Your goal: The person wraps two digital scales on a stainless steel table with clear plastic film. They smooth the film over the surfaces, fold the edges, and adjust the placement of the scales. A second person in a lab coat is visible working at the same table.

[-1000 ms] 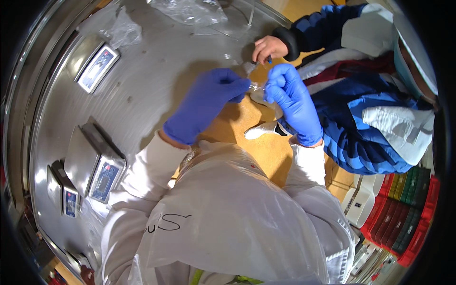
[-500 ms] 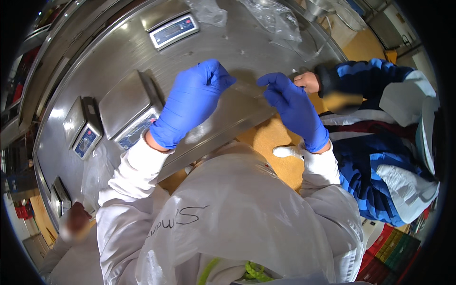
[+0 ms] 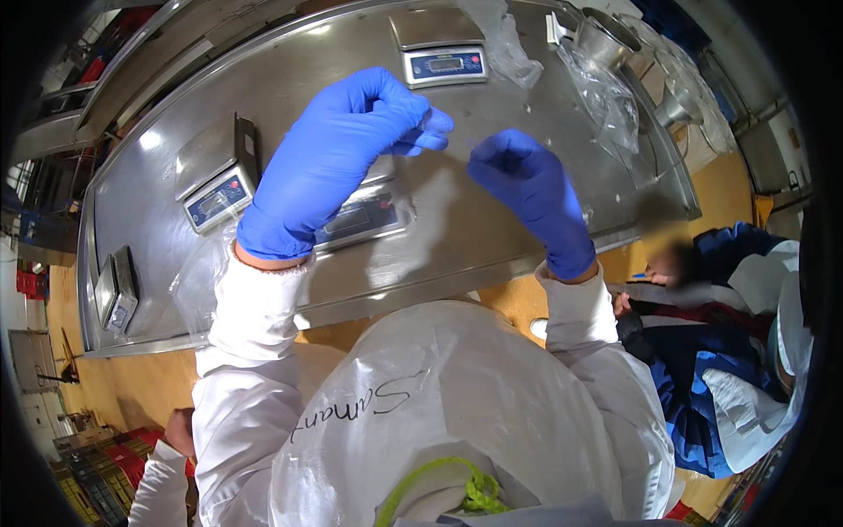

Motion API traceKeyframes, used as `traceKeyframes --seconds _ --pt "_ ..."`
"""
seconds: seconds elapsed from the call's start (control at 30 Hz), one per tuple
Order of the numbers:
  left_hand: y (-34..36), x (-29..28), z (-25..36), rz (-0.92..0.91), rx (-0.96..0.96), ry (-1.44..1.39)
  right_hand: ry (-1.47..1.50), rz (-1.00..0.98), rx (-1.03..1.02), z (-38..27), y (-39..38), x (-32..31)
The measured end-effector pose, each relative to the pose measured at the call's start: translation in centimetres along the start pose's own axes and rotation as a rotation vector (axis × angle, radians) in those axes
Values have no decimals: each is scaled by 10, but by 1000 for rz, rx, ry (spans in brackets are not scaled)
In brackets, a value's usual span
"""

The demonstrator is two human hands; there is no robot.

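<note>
On a brushed-steel table [image 3: 145, 211], a silver, blue-panelled scale [image 3: 362, 218] sits partly hidden beyond the left blue-gloved hand [image 3: 338, 145], whose fingers pinch narrow. The right blue-gloved hand [image 3: 537, 195] curls, closure unclear; any held item is indistinguishable. Handling looks unfinished, both hands raised.

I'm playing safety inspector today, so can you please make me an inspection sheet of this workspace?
Surface: steel table, shiny, with bright reflections.
Job's things: nearest digital scale, partly hidden by the left hand; anything pinched in those fingers is too faint to tell. Three more scales sit around the table.
Clutter: crumpled clear plastic bags toward the far right, beside a metal container.
Hands: both in blue gloves, raised and apart; the right hand has curled fingers.
Cables: nothing seen for certain.
Surroundings: co-worker in a blue jacket at the right; orange-yellow floor; stacked crates at lower left.
</note>
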State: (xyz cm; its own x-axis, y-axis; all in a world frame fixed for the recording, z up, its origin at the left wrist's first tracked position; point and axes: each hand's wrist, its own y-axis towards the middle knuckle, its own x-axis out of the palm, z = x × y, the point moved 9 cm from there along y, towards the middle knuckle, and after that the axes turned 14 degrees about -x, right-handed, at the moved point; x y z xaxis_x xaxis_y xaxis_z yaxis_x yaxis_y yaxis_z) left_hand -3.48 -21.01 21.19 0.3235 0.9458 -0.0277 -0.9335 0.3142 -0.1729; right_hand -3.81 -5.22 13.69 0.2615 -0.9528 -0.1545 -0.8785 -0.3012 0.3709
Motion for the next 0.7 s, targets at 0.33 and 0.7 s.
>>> traceKeyframes --seconds 0.33,0.7 --pt "-36 -93 4 -34 151 -201 859 -38 91 -14 20 154" --pt "-66 -148 4 -10 338 -411 1089 67 -67 -44 46 210"
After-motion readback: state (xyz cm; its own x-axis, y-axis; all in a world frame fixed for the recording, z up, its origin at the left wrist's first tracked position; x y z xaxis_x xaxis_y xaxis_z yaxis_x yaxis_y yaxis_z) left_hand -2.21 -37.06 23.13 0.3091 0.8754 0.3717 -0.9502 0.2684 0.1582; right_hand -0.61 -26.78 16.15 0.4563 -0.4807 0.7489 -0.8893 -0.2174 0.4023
